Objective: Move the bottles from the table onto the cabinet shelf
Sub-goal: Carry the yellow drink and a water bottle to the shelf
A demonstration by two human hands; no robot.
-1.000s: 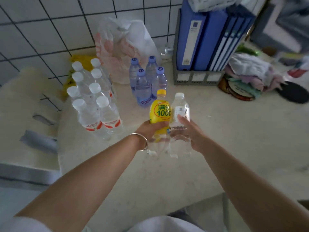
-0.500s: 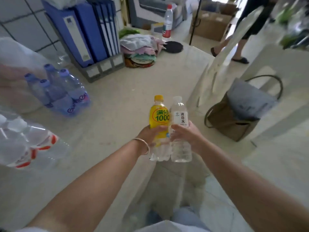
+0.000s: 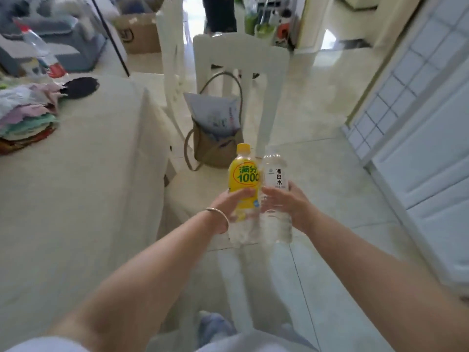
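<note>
- Head view: the left hand point(image 3: 232, 203) is wrapped around the middle of a yellow-labelled drink bottle point(image 3: 244, 185), fingers curled across the lower edge of its label; a bangle point(image 3: 218, 215) sits on that wrist.
- The right hand point(image 3: 288, 203) grips a clear water bottle point(image 3: 276, 196) at its waist, just under the white label, thumb curled across the front.
- Both bottles are upright, side by side and touching or nearly so, carried in the air over the floor, off the table point(image 3: 76, 199) on the left.
- A white chair point(image 3: 241, 54) with a tote bag point(image 3: 215, 146) on its seat stands ahead; a panelled white door point(image 3: 418, 123), possibly the cabinet, is to the right. No shelf shows.
- Handling, as I judge it: thin plastic, stiff only while capped; both look full or nearly so, hence moderately heavy. The smooth walls may slip, so a mid-body wrap at the ribbed waist suits best.
</note>
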